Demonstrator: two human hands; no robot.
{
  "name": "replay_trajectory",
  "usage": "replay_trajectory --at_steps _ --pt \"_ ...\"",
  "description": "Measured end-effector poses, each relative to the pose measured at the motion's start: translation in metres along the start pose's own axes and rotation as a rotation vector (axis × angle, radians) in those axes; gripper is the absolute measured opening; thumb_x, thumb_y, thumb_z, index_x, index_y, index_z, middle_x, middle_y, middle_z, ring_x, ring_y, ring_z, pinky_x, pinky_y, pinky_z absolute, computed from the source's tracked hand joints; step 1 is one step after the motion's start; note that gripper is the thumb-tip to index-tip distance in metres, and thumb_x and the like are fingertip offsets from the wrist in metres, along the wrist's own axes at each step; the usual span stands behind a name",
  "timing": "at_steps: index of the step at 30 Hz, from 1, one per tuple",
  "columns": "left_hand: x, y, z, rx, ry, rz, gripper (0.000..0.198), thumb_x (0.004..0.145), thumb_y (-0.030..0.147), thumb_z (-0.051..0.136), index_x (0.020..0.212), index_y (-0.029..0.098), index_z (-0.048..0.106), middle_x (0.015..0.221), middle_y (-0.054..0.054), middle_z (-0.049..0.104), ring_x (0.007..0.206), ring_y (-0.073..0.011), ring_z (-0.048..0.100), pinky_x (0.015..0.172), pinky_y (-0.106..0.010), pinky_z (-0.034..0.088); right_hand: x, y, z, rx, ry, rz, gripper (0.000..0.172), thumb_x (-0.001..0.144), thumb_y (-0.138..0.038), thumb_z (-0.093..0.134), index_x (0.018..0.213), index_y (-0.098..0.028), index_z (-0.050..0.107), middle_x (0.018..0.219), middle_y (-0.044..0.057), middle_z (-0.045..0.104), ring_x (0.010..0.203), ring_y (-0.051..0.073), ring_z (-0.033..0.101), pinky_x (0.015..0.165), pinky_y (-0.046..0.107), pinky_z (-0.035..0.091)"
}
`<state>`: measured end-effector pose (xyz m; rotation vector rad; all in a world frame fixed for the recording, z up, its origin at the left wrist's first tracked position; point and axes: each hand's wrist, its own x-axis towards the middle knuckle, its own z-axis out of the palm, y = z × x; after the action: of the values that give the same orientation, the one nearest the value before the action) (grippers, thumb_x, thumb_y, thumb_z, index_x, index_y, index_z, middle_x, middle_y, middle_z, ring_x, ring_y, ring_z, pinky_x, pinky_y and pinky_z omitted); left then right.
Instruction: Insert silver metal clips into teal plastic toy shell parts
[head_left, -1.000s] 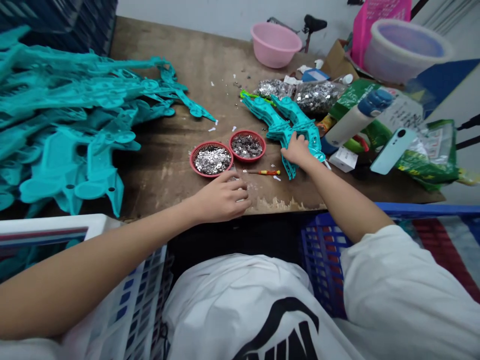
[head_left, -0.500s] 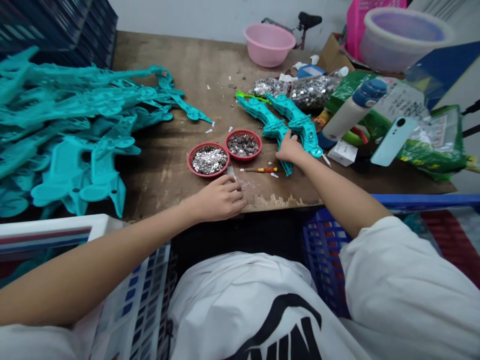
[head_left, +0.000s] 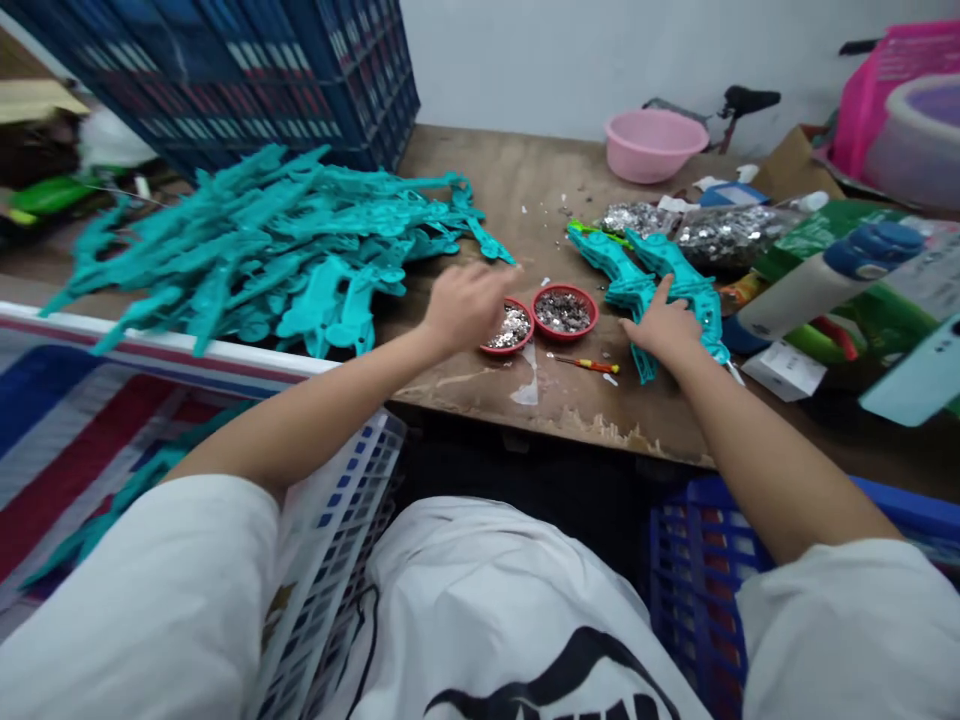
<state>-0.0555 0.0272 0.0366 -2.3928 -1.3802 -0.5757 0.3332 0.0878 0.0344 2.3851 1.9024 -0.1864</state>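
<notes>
My right hand [head_left: 664, 326] rests on the nearer end of two turquoise plastic parts [head_left: 626, 270], index finger and thumb spread. Those parts lie side by side, turned at an angle. Smeared by motion, my left hand [head_left: 471, 305] hovers over the left edge of a red basket of shiny metal pieces [head_left: 511, 328] and hides part of it. Its fingers look bent, but I cannot make out whether they hold anything. Touching that basket is a second red basket with darker metal pieces [head_left: 562, 312]. A yellow-and-red screwdriver [head_left: 592, 365] lies in front.
A large heap of turquoise parts [head_left: 300, 240] covers the left side before a dark blue crate [head_left: 360, 80]. Bags of metal pieces [head_left: 731, 235], a white bottle [head_left: 802, 285], a small white box [head_left: 787, 370] and a phone [head_left: 915, 370] crowd the right. A pink basin [head_left: 652, 145] stands behind.
My left hand has risen from the table's front edge and moved away from me, to the left basket. My right hand stays on the turquoise parts. The view has swung left.
</notes>
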Motion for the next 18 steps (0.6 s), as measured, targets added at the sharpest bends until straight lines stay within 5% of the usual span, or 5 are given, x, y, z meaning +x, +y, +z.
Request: replay_trajectory --at_steps 3,7,10,13,18 --pt "0.023 -0.081 -0.017 -0.016 0.085 -0.438 0.076 0.113 0.044 0.066 0.185 0.018 0.069 0.165 -0.028 0.083 0.167 -0.0478 0.065 0.12 -0.063 0.057 -0.009 -0.002 -0.009 0.008 0.113 -0.078 0.133 0.123 -0.063 0.076 0.209 -0.001 -0.003 0.184 0.054 0.057 0.167 0.062 0.071 0.131 0.07 0.063" --pt "0.029 -0.158 -0.038 -0.031 -0.143 -0.732 0.113 0.093 0.072 0.086 0.186 0.011 0.063 0.178 -0.034 0.073 0.179 -0.0581 0.052 0.134 -0.078 0.05 -0.021 -0.008 -0.015 0.015 0.189 -0.181 0.118 0.128 -0.059 0.063 0.208 0.004 0.003 0.175 0.051 0.067 0.156 0.061 0.079 0.127 0.067 0.064" --pt "0.034 -0.174 -0.057 0.001 -0.279 -0.786 0.081 0.094 0.056 0.089 0.162 0.013 0.081 0.166 -0.035 0.082 0.161 -0.0568 0.07 0.134 -0.08 0.049 -0.027 -0.011 -0.015 0.004 0.197 -0.255 0.11 0.128 -0.053 0.058 0.208 0.004 0.009 0.17 0.047 0.074 0.152 0.06 0.082 0.123 0.067 0.065" --pt "0.055 -0.181 -0.091 0.029 -0.199 -0.757 0.048 0.101 0.045 0.084 0.14 0.017 0.089 0.157 -0.026 0.088 0.154 -0.05 0.077 0.132 -0.069 0.053 -0.025 -0.008 -0.01 -0.005 0.212 -0.312 0.103 0.128 -0.052 0.057 0.207 0.001 0.018 0.166 0.044 0.079 0.151 0.06 0.082 0.121 0.068 0.065" --pt "0.1 -0.2 -0.196 0.009 0.014 -0.696 0.044 0.105 0.05 0.089 0.132 0.015 0.089 0.127 0.001 0.095 0.123 -0.0203 0.076 0.121 -0.036 0.062 -0.006 0.0 0.003 0.062 0.337 -0.378 0.086 0.128 -0.048 0.051 0.197 0.002 0.042 0.16 0.042 0.081 0.151 0.058 0.08 0.125 0.07 0.062"
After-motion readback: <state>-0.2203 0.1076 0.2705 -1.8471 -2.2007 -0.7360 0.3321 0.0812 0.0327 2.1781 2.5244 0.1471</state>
